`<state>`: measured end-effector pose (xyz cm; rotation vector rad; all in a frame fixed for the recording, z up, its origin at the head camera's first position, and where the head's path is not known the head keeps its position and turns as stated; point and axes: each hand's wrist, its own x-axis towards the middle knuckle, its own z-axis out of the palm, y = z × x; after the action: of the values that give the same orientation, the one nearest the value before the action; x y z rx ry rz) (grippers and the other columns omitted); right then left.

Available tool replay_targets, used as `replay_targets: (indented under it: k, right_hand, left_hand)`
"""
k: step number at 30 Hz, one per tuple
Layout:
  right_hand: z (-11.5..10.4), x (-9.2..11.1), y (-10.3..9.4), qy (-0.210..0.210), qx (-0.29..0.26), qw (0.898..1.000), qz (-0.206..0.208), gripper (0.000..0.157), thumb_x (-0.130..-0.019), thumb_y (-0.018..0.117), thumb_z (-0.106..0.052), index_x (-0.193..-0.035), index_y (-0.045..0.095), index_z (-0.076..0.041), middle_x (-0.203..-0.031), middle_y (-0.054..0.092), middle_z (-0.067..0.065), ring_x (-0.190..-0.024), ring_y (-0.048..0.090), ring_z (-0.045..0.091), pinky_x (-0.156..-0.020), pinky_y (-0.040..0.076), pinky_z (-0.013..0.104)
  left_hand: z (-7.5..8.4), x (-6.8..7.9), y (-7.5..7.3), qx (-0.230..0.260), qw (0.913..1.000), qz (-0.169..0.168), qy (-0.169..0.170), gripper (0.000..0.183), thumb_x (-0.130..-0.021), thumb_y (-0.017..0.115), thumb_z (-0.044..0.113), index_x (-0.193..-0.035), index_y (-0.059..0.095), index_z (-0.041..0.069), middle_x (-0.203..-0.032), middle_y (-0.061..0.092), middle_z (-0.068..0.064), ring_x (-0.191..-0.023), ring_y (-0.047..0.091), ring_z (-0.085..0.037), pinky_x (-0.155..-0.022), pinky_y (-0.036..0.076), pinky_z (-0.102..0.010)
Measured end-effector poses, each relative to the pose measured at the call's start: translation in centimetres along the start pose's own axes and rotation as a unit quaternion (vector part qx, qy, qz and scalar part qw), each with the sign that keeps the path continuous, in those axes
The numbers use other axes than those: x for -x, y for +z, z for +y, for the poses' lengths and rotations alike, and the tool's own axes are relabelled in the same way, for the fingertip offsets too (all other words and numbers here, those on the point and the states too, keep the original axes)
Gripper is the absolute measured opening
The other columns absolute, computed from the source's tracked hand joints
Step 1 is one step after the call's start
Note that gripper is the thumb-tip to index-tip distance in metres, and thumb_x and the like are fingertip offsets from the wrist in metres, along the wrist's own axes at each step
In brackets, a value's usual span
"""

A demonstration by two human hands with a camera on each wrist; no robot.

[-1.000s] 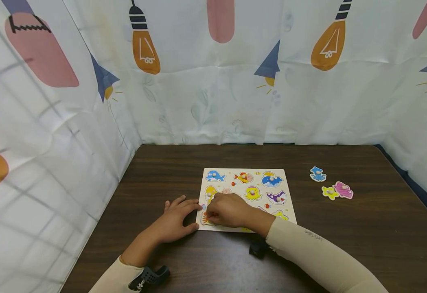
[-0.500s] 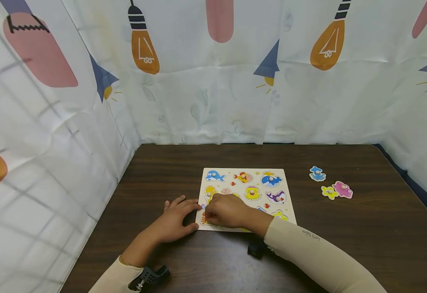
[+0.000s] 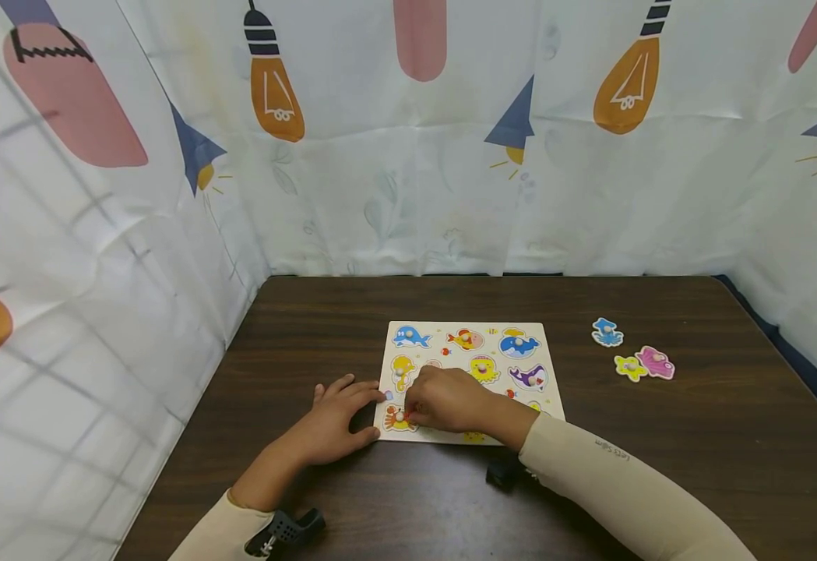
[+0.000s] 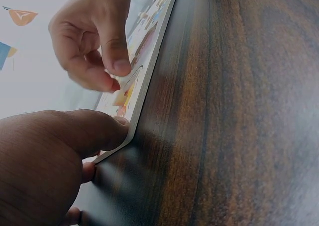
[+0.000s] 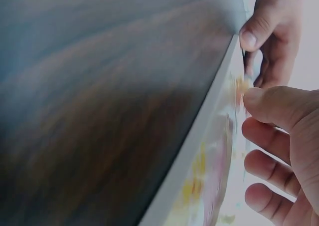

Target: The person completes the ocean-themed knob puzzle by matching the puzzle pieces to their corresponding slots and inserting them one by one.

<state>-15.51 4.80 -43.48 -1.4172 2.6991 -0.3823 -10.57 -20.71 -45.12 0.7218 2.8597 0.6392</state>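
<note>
The right hand (image 3: 446,400) reaches in over the board (image 3: 492,349) from its near right side, back of the hand upward, its fingers bent down and loosely curled. In the wrist views its thumb stands a little apart from the fingers and I see nothing pinched between them; the thumb tip is close to the crab (image 3: 399,418), though whether it touches cannot be told. The crab lies on the board just left of the right hand's fingertips, between the two hands. The left hand (image 3: 338,421) lies with fingers spread and fairly straight at the board's left edge, its thumb against the near corner. The yellow piece (image 3: 402,372) is beyond the right hand and to its left; the octopus (image 3: 484,368) is beyond it and to its right. On the table (image 3: 667,452), well to the right of the right hand, are the blue piece (image 3: 607,333) and, nearer the person, the star (image 3: 630,368) and pink piece (image 3: 656,363), side by side.

Half a second ago the right hand covered part of the crab; it has shifted rightward, so more of the crab shows. The left hand and the three loose pieces stay put.
</note>
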Motion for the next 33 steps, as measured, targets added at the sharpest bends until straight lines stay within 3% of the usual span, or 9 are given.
replay_targets:
  k: [15, 24, 33]
  right_hand:
    - [3.5, 4.4, -1.4, 0.074, -0.018, 0.997, 0.027, 0.007, -0.09, 0.079, -0.03, -0.095, 0.081, -0.025, -0.091, 0.068, -0.015, -0.093, 0.057, 0.008, -0.071, 0.052, 0.031]
    - [5.2, 6.8, -2.1, 0.09, -0.007, 0.995, 0.042, 0.007, -0.089, 0.081, -0.029, -0.095, 0.08, -0.025, -0.091, 0.068, -0.015, -0.091, 0.057, 0.007, -0.065, 0.05, 0.026]
    - [6.9, 9.8, -2.9, 0.131, -0.01, 0.99, 0.053, 0.012, -0.09, 0.08, -0.03, -0.099, 0.081, -0.022, -0.098, 0.069, -0.012, -0.098, 0.061, 0.01, -0.078, 0.055, 0.034]
  left_hand:
    - [0.1, 0.0, -0.2, -0.007, 0.9999, -0.004, -0.012, 0.047, -0.094, 0.075, 0.034, -0.138, 0.063, 0.023, -0.154, 0.049, -0.003, -0.148, 0.029, -0.045, -0.105, 0.012, -0.082]
    - [0.0, 0.0, -0.1, -0.007, 0.9999, -0.007, -0.013, 0.048, -0.094, 0.075, 0.035, -0.139, 0.062, 0.023, -0.155, 0.048, -0.002, -0.148, 0.029, -0.044, -0.106, 0.012, -0.082]
    - [0.2, 0.1, -0.1, -0.003, 0.9998, -0.007, -0.017, 0.048, -0.094, 0.075, 0.033, -0.138, 0.062, 0.023, -0.155, 0.048, -0.002, -0.148, 0.029, -0.044, -0.107, 0.011, -0.082]
